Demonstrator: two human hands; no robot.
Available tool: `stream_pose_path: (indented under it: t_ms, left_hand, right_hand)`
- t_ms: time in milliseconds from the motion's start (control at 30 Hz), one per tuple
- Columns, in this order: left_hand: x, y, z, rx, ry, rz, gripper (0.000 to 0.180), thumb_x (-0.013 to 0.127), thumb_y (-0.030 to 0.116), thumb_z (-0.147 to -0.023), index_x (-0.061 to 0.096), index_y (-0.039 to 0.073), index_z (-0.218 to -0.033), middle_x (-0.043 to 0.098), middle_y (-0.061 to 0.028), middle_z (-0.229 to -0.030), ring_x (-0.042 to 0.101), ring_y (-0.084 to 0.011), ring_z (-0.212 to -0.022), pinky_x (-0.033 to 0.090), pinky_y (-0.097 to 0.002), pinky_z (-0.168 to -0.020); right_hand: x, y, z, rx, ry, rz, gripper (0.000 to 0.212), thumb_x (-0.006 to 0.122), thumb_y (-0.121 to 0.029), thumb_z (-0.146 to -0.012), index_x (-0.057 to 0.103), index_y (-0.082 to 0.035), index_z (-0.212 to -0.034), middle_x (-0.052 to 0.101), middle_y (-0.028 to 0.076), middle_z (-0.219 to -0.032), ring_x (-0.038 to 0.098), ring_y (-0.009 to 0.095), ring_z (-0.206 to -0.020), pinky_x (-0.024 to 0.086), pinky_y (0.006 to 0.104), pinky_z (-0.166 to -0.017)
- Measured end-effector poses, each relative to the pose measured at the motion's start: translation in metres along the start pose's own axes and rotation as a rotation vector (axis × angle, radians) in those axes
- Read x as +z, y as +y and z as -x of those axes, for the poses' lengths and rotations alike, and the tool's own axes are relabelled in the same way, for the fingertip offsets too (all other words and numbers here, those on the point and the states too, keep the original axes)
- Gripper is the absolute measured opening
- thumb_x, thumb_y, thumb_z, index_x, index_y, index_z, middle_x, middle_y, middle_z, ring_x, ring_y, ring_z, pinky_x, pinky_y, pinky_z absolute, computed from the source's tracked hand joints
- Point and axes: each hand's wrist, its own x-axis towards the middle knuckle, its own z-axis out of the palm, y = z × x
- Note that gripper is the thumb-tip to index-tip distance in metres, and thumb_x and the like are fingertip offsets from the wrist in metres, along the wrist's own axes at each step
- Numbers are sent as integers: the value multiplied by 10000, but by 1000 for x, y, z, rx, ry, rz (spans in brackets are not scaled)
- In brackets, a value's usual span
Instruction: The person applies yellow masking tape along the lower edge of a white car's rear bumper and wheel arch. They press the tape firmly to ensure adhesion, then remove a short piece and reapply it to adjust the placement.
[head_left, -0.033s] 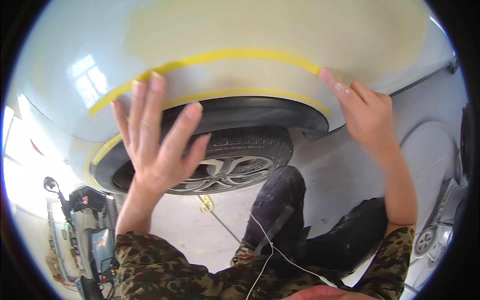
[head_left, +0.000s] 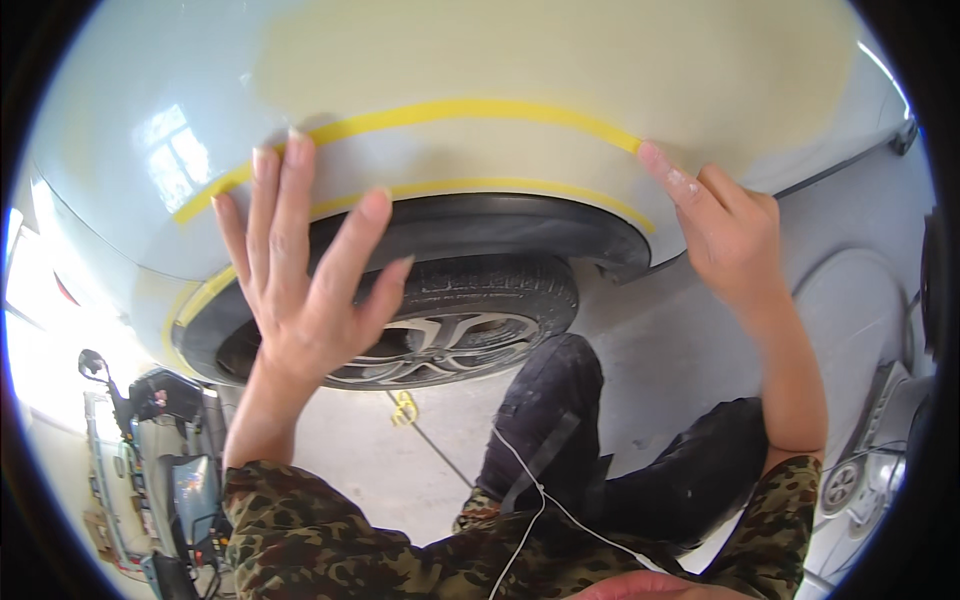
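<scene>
A strip of yellow masking tape (head_left: 470,108) curves across the car's body panel (head_left: 520,55), above the wheel arch. My left hand (head_left: 305,300) is spread open, its fingertips against the left part of this strip. At the strip's right end, my right hand (head_left: 725,235) touches the tape with the tip of one stretched finger; its other fingers are curled, and nothing shows in them. A second, thinner line of yellow tape (head_left: 490,184) follows the arch's edge. White dust marks the right hand's stretched finger.
Below the arch's black liner (head_left: 480,225) sits the tyre (head_left: 540,285) with its spoked wheel (head_left: 440,345). A crumpled yellow tape scrap (head_left: 404,409) lies on the pale floor. Parked at the lower left is a scooter (head_left: 170,450). My bent knee (head_left: 570,360) is close to the tyre.
My left fingertips have slid slightly up and left along the tape. The right fingertip stays at the strip's right end. The whole view has shifted a little.
</scene>
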Motion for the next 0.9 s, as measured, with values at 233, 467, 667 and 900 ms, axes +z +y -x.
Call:
stream_pose_path:
  t_ms: [233, 467, 667, 900]
  left_hand:
    - [-3, 4, -5, -42, -148, -160, 712, 858, 352, -736, 667, 313, -1421, 485, -122, -1623, 421, -319, -1519, 108, -584, -1273]
    - [-8, 2, -7, 18, -194, -163, 759, 888, 294, -741, 633, 234, -1453, 411, -192, -1655, 353, -384, -1549, 131, -611, -1270]
    - [-7, 2, -6, 24, -175, -161, 749, 889, 303, -741, 640, 243, -1445, 423, -189, -1649, 360, -379, -1546, 130, -610, -1269]
    - [-10, 0, -5, 22, -181, -135, 746, 887, 304, -738, 642, 255, -1440, 429, -194, -1643, 369, -388, -1539, 122, -608, -1270]
  right_hand:
    - [-6, 8, 3, -69, 4, 97, 642, 698, 62, -751, 759, -220, -1324, 278, 13, -685, 327, 154, -501, 280, 294, -438]
    - [-34, 5, 5, -155, 66, 76, 528, 758, 55, -775, 784, -175, -1250, 276, 14, -660, 306, 153, -496, 255, 283, -438]
    - [-55, -2, 6, -184, 53, 86, 450, 827, -9, -813, 780, -181, -1226, 316, 6, -663, 313, 160, -504, 247, 287, -448]
    - [-81, -11, 7, -223, 29, 100, 405, 832, -47, -852, 760, -186, -1226, 356, -3, -659, 348, 177, -511, 255, 301, -457]
